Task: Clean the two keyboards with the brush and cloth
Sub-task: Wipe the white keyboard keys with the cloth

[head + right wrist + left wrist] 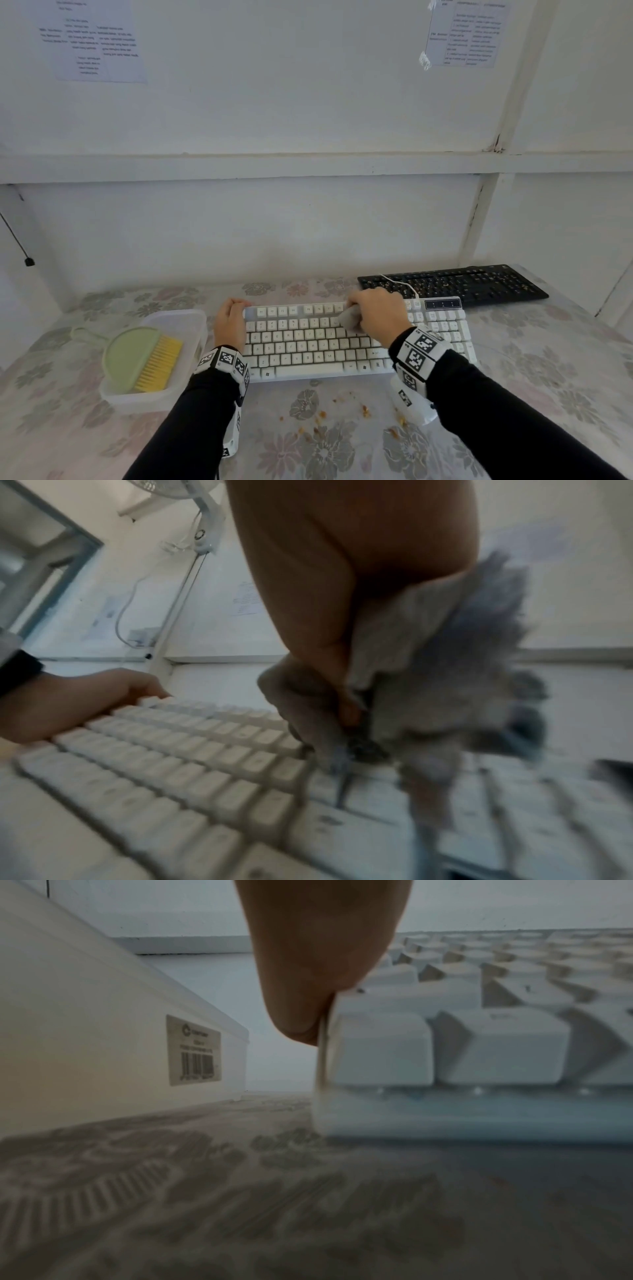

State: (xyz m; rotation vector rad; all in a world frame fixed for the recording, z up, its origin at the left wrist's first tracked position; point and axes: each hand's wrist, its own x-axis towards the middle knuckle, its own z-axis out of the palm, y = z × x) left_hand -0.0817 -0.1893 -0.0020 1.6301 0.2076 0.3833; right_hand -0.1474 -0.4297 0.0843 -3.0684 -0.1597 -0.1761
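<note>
A white keyboard (308,339) lies across the middle of the table. My left hand (230,322) grips its left end, fingers curled over the far corner; the left wrist view shows the thumb (308,988) against the keyboard's side (445,1047). My right hand (376,311) grips a bunched grey cloth (349,320) on the upper key rows, seen blurred as the cloth (428,696) over the keys (171,764). A black keyboard (452,284) speckled with crumbs lies behind at right. The green brush (144,356) with yellow bristles rests in a tub at left.
The translucent plastic tub (191,325) sits just left of the white keyboard, its wall (85,1028) close to my left hand. Crumbs (342,418) are scattered on the floral tablecloth in front of the keyboard. A white cable (400,282) runs over the black keyboard. The wall stands close behind.
</note>
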